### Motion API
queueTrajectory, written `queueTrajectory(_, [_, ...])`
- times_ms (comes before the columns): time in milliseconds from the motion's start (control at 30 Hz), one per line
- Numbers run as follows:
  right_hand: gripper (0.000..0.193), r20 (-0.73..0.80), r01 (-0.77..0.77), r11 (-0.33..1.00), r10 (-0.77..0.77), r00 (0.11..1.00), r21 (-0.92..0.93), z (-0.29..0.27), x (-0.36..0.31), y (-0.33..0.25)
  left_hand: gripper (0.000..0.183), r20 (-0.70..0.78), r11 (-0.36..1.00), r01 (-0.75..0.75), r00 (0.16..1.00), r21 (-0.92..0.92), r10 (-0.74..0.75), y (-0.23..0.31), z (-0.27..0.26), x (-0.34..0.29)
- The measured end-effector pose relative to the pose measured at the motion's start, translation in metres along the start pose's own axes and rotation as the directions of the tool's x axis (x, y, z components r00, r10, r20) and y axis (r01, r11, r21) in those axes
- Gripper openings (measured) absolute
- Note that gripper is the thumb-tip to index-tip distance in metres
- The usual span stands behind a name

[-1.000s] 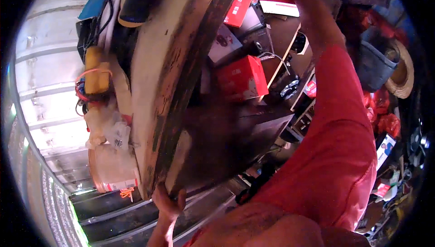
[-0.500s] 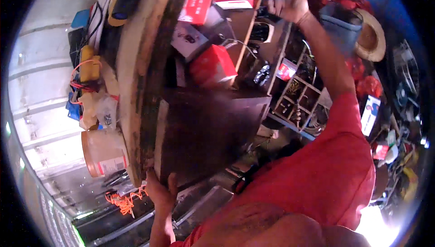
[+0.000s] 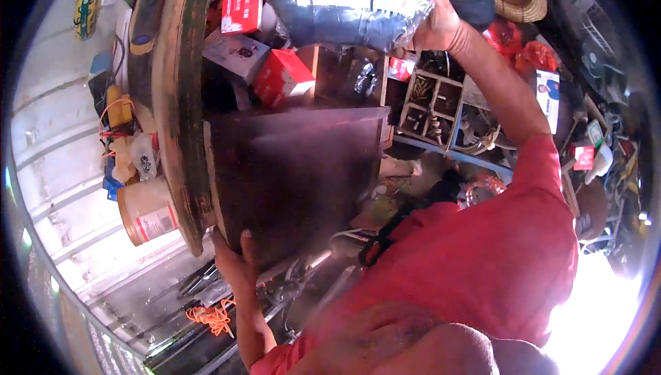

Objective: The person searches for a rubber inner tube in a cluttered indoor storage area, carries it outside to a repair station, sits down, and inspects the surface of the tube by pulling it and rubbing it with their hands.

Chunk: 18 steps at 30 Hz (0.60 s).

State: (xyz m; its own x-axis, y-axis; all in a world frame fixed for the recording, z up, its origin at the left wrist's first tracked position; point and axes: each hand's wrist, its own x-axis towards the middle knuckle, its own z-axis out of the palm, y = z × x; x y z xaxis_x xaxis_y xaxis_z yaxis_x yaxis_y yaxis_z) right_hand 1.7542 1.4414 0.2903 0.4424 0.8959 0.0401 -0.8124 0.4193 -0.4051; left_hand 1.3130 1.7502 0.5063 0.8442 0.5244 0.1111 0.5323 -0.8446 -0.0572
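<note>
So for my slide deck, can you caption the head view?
Right hand lifts a plastic-wrapped dark bundle while left hand grips a dark wooden cabinet.

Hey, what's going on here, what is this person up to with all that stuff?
A person in a red shirt stands in a cluttered workshop. The right hand is raised high, gripping a dark plastic-wrapped bundle near shelves stacked with red boxes. The left hand grips the lower corner of a dark wooden cabinet under a worn round wooden top.
</note>
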Motion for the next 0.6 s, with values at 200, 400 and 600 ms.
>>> queueTrajectory(200, [0.078,-0.035,0.260,0.891,-0.293,0.955,-0.373,-0.006,-0.033,0.024,0.061,-0.007,0.998,-0.018,1.000,-0.057,0.017,0.001,0.000,-0.004])
queueTrajectory(400, [0.069,-0.203,0.306,0.939,-0.273,0.941,0.158,-0.119,-0.085,0.072,0.076,-0.024,0.999,-0.041,0.999,-0.022,0.041,-0.016,0.007,-0.007])
queueTrajectory(600, [0.041,-0.334,0.179,0.982,-0.188,0.924,-0.058,-0.003,-0.112,0.116,0.067,0.045,0.995,0.064,0.997,-0.072,-0.060,-0.002,-0.005,-0.007])
